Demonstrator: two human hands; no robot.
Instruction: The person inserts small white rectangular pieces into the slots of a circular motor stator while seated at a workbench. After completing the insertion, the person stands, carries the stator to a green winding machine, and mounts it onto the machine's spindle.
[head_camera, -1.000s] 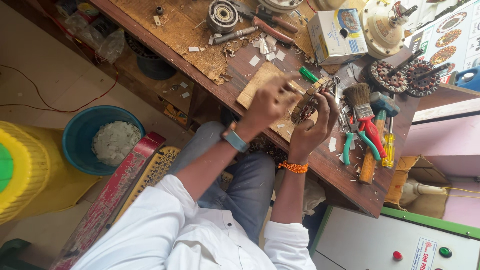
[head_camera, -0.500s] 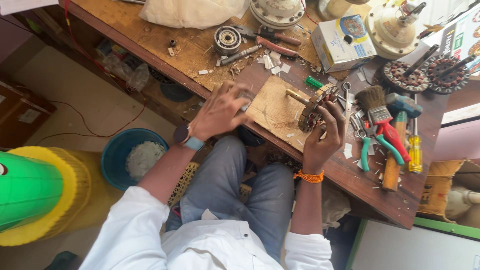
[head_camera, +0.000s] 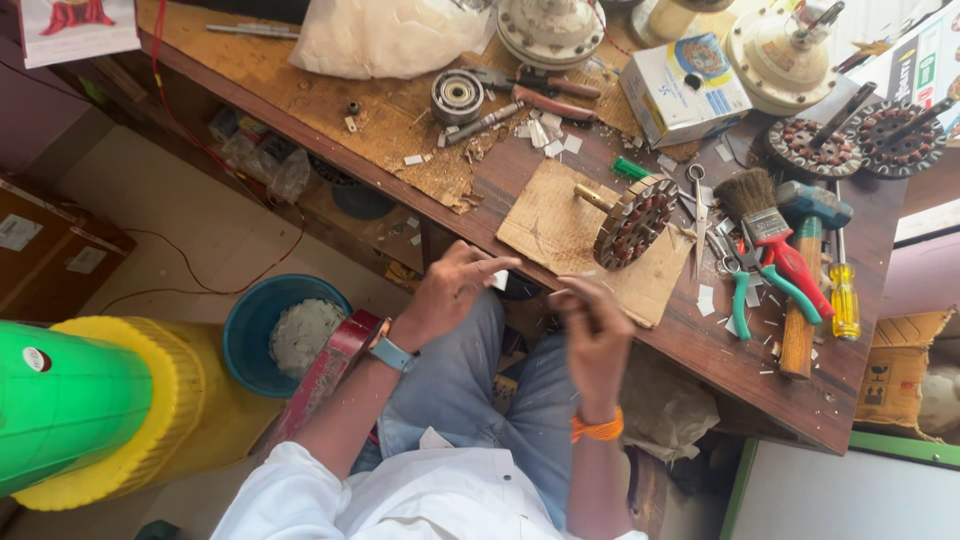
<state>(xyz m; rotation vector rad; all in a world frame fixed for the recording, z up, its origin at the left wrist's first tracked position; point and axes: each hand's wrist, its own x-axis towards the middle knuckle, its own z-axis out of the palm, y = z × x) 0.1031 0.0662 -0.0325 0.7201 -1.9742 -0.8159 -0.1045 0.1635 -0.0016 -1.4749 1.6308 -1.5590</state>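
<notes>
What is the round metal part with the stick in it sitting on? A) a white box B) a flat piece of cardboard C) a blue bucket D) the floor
B: the round motor core rests on the cardboard sheet on the workbench.

Red-handled brush, yellow screwdriver, blue tub, orange wristband.

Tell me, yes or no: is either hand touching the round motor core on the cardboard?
No. Both the left hand and right hand are off the motor core, which sits alone on the cardboard.
</notes>
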